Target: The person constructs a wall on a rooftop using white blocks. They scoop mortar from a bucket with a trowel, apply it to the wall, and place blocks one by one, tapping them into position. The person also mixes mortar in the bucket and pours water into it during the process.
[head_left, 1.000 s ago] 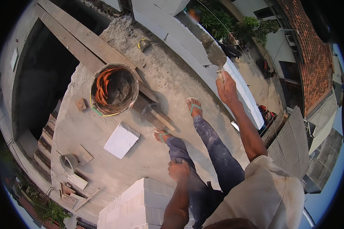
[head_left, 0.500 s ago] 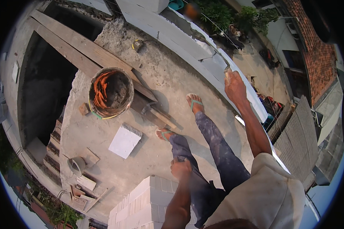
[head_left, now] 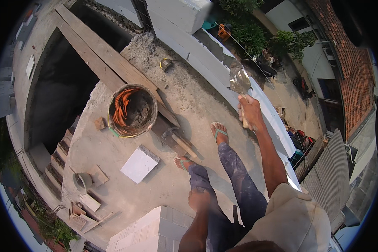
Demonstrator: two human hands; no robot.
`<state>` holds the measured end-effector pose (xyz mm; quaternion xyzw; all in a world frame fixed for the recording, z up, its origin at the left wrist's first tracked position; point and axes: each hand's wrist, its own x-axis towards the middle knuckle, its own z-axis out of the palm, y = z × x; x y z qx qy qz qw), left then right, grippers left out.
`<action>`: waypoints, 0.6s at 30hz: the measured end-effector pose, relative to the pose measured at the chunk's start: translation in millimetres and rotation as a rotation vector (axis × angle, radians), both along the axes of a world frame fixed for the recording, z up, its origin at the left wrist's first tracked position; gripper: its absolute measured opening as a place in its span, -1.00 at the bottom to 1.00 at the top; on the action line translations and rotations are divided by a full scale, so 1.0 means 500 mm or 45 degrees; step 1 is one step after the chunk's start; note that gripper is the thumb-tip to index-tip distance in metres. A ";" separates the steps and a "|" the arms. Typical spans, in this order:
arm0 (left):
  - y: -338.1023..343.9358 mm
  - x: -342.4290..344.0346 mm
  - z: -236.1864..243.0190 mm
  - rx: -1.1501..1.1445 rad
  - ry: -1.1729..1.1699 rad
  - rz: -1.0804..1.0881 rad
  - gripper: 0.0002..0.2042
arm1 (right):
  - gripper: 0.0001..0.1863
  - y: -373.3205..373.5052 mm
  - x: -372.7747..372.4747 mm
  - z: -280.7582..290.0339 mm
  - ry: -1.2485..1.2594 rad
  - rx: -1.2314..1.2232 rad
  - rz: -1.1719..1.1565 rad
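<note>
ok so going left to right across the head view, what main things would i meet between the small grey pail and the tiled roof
Small grey pail → brown chunk → bucket of grey mix → left hand → right hand gripping a trowel → tiled roof.

The right hand [head_left: 250, 111] gripped a trowel [head_left: 240, 79] by its handle, the shiny blade over the white block wall [head_left: 203, 56]. The left hand [head_left: 198, 199] was in front of the left trouser leg [head_left: 202, 181], its grip unclear. On the concrete floor [head_left: 126, 189] stood a bucket [head_left: 121, 105] with grey mortar [head_left: 141, 111] inside, near a hammer [head_left: 184, 146] and a loose white block [head_left: 140, 164]. Long planks [head_left: 113, 60] reached past the bucket, and white blocks [head_left: 155, 231] were stacked at the lower edge.
</note>
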<state>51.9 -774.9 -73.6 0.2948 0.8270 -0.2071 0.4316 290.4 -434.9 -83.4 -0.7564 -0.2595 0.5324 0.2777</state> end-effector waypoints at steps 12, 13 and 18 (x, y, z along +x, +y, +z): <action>0.011 -0.035 -0.006 -0.098 -0.069 0.022 -0.49 | -0.56 -0.184 -0.189 -0.048 -0.160 0.176 0.535; 0.001 -0.034 0.004 -0.100 -0.040 0.085 -0.50 | -0.56 -0.146 -0.242 -0.051 -0.257 0.184 0.809; -0.043 -0.041 -0.004 0.076 0.022 0.180 -0.60 | -0.62 0.021 -0.509 -0.138 -0.678 0.446 1.572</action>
